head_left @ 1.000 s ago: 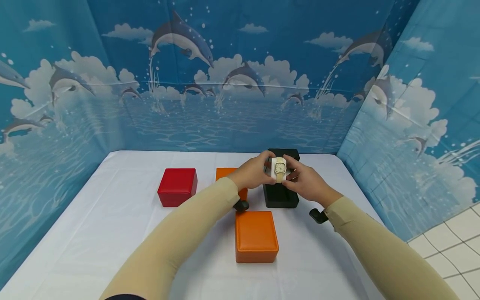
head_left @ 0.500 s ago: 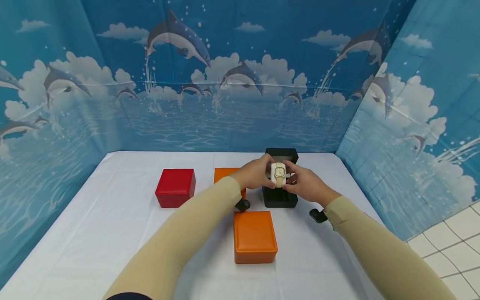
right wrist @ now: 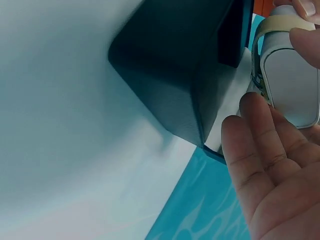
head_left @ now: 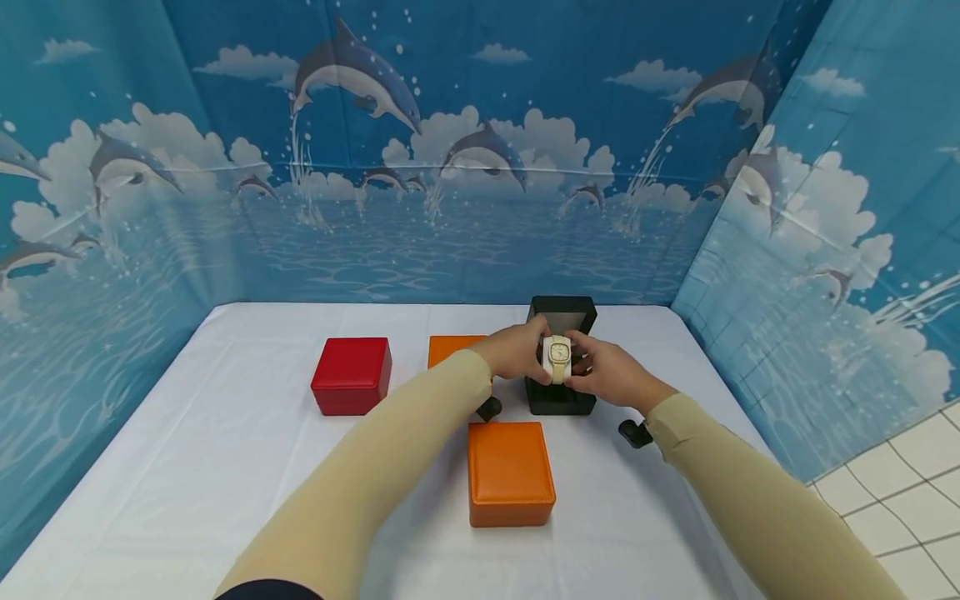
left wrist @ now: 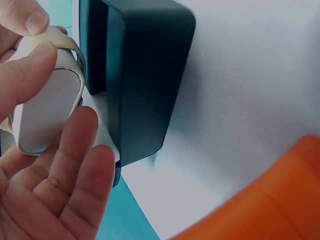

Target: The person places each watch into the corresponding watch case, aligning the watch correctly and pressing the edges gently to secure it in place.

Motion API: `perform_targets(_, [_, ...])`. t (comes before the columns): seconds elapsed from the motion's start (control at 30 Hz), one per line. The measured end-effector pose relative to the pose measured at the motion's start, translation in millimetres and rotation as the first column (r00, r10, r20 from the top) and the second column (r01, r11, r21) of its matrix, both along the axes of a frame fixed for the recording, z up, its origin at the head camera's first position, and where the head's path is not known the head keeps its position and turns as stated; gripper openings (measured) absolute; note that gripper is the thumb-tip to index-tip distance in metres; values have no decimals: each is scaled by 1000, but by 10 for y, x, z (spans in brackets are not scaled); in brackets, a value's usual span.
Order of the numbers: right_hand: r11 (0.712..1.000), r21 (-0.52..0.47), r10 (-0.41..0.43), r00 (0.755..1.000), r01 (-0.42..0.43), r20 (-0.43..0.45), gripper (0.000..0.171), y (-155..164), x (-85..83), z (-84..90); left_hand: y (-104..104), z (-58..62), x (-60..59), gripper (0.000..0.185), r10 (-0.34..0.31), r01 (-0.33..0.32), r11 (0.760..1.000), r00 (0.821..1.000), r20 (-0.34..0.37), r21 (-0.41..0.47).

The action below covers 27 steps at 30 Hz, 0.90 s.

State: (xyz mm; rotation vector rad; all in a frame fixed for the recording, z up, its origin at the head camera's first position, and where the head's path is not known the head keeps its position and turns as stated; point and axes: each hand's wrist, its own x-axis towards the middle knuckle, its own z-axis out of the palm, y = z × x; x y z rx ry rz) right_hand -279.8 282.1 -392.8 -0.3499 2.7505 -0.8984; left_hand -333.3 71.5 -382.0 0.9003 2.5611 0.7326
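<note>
Between both hands, a wristwatch (head_left: 558, 352) with a cream strap and square gold face is wrapped round a white cushion (left wrist: 47, 107). My left hand (head_left: 519, 348) pinches the cushion's left side, and my right hand (head_left: 617, 372) pinches its right side. Behind and beneath them stands a dark green, nearly black watch box (head_left: 562, 402) with its lid raised. In the left wrist view, the box (left wrist: 150, 75) is just beyond the fingers. The right wrist view shows the cushion (right wrist: 292, 85) near the box opening (right wrist: 225, 107). The hands hide most of the box's inside.
A closed red box (head_left: 351, 375) sits to the left on the white-covered table (head_left: 225, 450). One closed orange box (head_left: 512, 473) lies in front; another orange box (head_left: 450, 346) is partly behind the left forearm. A dolphin-print curtain (head_left: 375, 242) borders the table's back.
Both hands have lowered the watch and its cushion toward the dark box. More of the raised lid's inner side now shows. The other boxes have stayed put.
</note>
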Motion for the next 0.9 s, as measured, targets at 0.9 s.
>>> perform_targets(0.9, [996,81,37,999,-35,-29,78,66,-35,-127,45,-135,21,73,18,-18,1000,1000,-1,-18])
